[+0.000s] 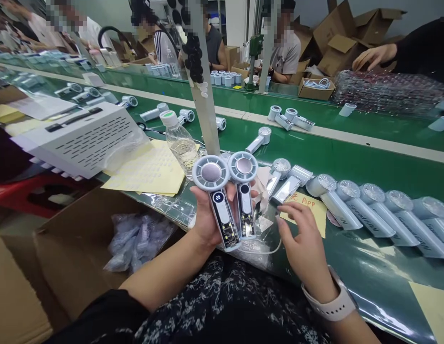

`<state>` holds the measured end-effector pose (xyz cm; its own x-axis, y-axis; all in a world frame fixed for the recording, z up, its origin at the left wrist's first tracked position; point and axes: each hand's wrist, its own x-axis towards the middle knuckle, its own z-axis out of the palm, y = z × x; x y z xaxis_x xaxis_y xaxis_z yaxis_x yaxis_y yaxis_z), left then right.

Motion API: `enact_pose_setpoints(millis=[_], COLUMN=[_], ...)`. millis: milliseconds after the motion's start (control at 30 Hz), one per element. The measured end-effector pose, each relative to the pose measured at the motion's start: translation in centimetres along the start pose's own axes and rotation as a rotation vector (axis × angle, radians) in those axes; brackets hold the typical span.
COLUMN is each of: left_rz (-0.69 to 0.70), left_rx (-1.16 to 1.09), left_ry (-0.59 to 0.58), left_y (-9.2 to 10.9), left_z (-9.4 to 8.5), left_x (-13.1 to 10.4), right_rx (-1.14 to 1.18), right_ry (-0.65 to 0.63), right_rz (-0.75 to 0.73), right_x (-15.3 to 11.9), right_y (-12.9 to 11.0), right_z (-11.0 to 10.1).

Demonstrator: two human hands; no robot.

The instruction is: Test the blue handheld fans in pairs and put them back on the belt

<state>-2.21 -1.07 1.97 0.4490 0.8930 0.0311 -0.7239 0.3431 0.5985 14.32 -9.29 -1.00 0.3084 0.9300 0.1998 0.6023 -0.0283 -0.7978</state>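
Observation:
Two light-blue handheld fans are gripped upright side by side in my left hand (205, 222). The left handheld fan (222, 220) has a small round display lit with "20"; the right handheld fan (246, 205) has a dark display. Both show a circuit board through the clear handle. My right hand (302, 239) is apart from them, fingers spread and holding nothing, over the table edge beside a yellow note (311, 210) with red writing. Just beyond it lie two more fans, one of them a silvery handheld fan (277, 172).
A row of handheld fans (372, 205) lies along the right. A water bottle (181, 143) stands behind my left hand, near a metal post (204, 105). At left are a white slotted box (82, 138) and an open carton (75, 248) with bagged items. Co-workers sit across the belt.

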Motion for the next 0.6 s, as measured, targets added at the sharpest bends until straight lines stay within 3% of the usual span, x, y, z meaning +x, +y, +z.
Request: enact_pose_setpoints(millis=[67,167,333,467,600], left_rz=[-0.031,-0.077,-0.125,-0.043,0.07], left_rx=[-0.014,-0.024,0.064,0.201,0.362], left_ry=[-0.035,-0.105,-0.228,-0.253,-0.195], left_y=[-0.1,-0.4,-1.0,-1.7,-2.5], left_z=[0.2,0.1,-0.2,-0.2,-0.8], left_x=[-0.5,-0.9,-1.2,-1.4,-1.5], right_rx=[-0.057,-0.08,0.018,0.205,0.248], right_ry=[0.07,0.077,0.068,0.045,0.069], right_rz=[-0.074,-0.157,-0.144,-0.163,-0.189], right_x=[0.5,0.8,0.5,0.2,0.1], right_y=[0.1,-0.1,-1.4,-3.5,-5.0], right_z=[-0.2,-0.3,-0.8,-1.2,-1.0])
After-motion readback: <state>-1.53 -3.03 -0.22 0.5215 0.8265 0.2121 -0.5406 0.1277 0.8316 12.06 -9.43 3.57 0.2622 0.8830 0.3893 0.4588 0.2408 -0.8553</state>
